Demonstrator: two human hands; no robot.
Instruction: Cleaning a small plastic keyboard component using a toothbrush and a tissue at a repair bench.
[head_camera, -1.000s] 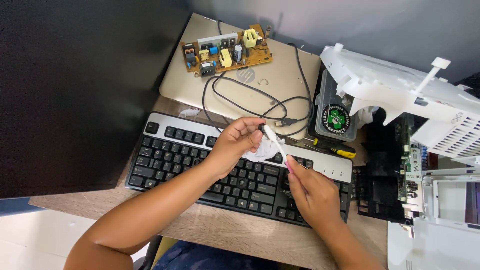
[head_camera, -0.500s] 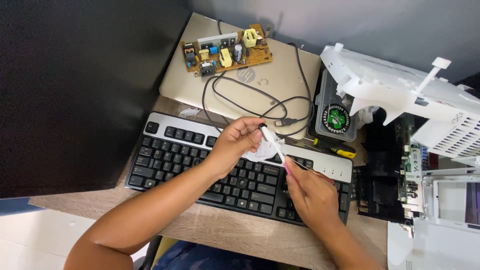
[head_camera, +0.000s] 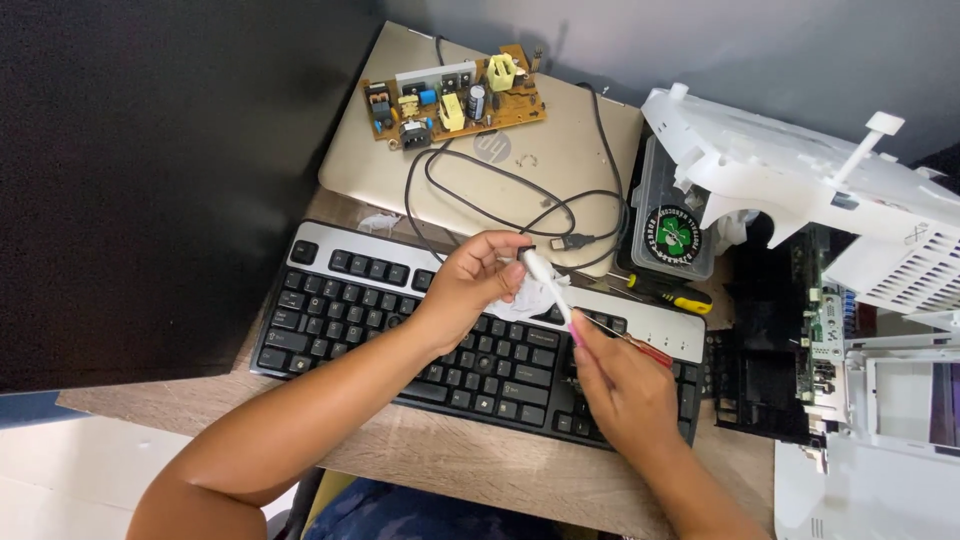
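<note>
My left hand (head_camera: 468, 282) hovers over the black keyboard (head_camera: 400, 330) and grips a crumpled white tissue (head_camera: 535, 297) together with the upper end of a thin white stick (head_camera: 545, 285). My right hand (head_camera: 620, 385) pinches the lower end of that stick between thumb and fingertips, just above the keyboard's right half. The stick runs diagonally between the two hands.
A closed beige laptop (head_camera: 560, 170) lies behind the keyboard with a brown circuit board (head_camera: 452, 98) and a black cable (head_camera: 500, 200) on it. A yellow-handled screwdriver (head_camera: 672, 293), a clear box with a round green label (head_camera: 675, 215) and a dismantled white printer (head_camera: 840, 200) crowd the right side.
Both hands have shifted slightly; the right hand has drawn a little down along the stick. Nothing else has moved.
</note>
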